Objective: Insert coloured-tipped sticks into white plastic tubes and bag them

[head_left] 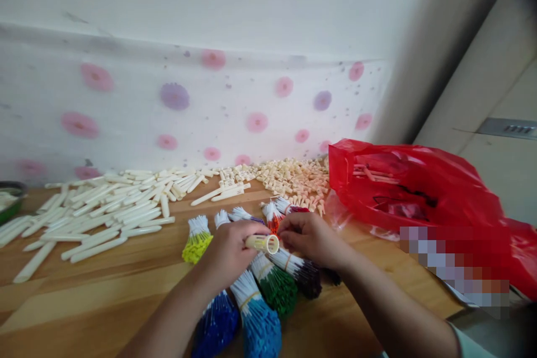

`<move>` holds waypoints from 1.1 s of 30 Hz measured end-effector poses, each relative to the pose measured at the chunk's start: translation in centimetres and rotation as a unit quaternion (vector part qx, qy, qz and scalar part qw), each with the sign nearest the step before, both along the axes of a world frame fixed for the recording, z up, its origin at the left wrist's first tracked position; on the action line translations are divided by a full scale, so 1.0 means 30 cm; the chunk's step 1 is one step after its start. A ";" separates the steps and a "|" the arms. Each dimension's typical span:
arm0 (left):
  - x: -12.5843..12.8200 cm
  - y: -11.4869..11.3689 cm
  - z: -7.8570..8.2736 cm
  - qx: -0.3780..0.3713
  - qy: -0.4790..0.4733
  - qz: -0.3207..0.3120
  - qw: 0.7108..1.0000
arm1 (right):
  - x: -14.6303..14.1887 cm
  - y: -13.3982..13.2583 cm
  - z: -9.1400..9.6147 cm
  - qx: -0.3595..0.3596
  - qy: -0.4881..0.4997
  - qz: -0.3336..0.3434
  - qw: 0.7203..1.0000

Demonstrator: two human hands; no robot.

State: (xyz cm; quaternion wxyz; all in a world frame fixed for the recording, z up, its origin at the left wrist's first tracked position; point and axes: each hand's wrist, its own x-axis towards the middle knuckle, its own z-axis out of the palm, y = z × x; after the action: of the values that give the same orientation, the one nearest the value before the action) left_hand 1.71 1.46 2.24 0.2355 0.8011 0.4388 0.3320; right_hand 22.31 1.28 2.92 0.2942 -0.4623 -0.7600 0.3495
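Observation:
My left hand [230, 249] is closed around a cream plastic tube [263, 243] with slots in its side, its round open end turned to the right. Just beyond that end, my right hand [310, 238] has its thumb and fingers pinched together; whatever lies between them is too small to make out. Under and around both hands lie banded bundles of thin white sticks with coloured ends: a yellow bundle [197, 240], a light blue bundle [255, 313], a dark blue bundle [216, 324], a green bundle [277, 288] and a dark bundle [308, 277]. An orange-red bundle [272, 217] shows between the hands.
Long cream tubes [113, 207] are heaped at the left of the wooden table [104, 296]. Small cream pieces [293, 179] form a pile at the back. A red plastic bag [419, 179] gapes at the right. Behind stands a wall with a flowered cover [222, 100].

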 end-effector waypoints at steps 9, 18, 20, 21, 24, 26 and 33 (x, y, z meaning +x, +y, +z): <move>-0.034 -0.012 -0.076 -0.137 -0.210 0.056 0.966 | -0.147 0.074 -0.081 -0.131 0.377 0.135 0.907; -0.037 -0.040 -0.144 -0.232 -0.300 0.021 0.925 | -0.136 0.066 -0.135 -0.116 0.460 0.128 0.871; -0.028 -0.045 -0.146 -0.251 -0.322 0.014 0.913 | -0.128 0.056 -0.129 -0.101 0.444 0.113 0.883; -0.022 -0.047 -0.144 -0.259 -0.335 0.011 0.906 | -0.126 0.051 -0.125 -0.093 0.436 0.105 0.889; -0.002 -0.050 -0.138 -0.289 -0.382 0.010 0.878 | -0.126 0.041 -0.120 -0.077 0.425 0.084 0.898; 0.005 -0.050 -0.140 -0.300 -0.394 0.013 0.868 | -0.130 0.039 -0.118 -0.058 0.418 0.072 0.904; -0.024 -0.021 -0.138 -0.137 -0.227 0.069 0.962 | -0.067 0.014 -0.043 0.168 0.203 -0.014 0.965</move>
State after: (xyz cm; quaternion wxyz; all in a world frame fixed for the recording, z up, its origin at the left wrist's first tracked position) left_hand 1.00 0.83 -1.91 0.4131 0.6324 0.4696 0.4570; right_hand 20.28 1.70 1.62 0.5208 -0.3363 -0.7256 0.2986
